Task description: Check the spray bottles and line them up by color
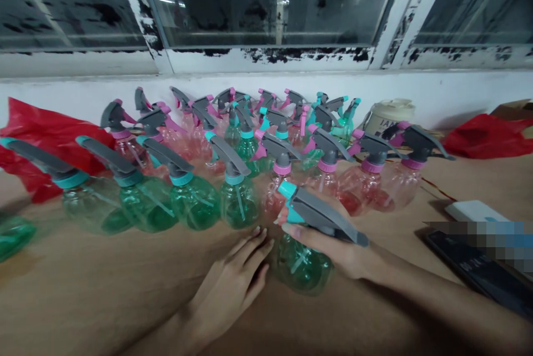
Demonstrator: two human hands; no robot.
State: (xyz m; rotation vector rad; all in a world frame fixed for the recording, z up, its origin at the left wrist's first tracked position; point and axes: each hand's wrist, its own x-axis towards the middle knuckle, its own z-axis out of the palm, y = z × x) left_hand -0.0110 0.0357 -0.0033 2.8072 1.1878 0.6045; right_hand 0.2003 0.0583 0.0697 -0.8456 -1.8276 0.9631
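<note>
My right hand (333, 239) is closed round the neck of a green spray bottle (306, 270) with a grey and turquoise trigger head. The fingers partly hide its collar. Just left of that bottle, my left hand (235, 275) lies with fingers stretched out, apart from it. In front of both hands stands a row of green spray bottles (194, 203) with turquoise collars. Pink spray bottles (327, 181) with pink collars continue the row to the right. Behind them, several more pink and green bottles crowd toward the wall.
Red plastic bags (62, 128) lie at the left, and another red bag (489, 136) at the right. A whitish tub (389, 114) stands by the wall. A dark phone-like device (478, 272) and a white box (474, 211) lie at the right. Another green bottle (14, 236) shows at the left edge.
</note>
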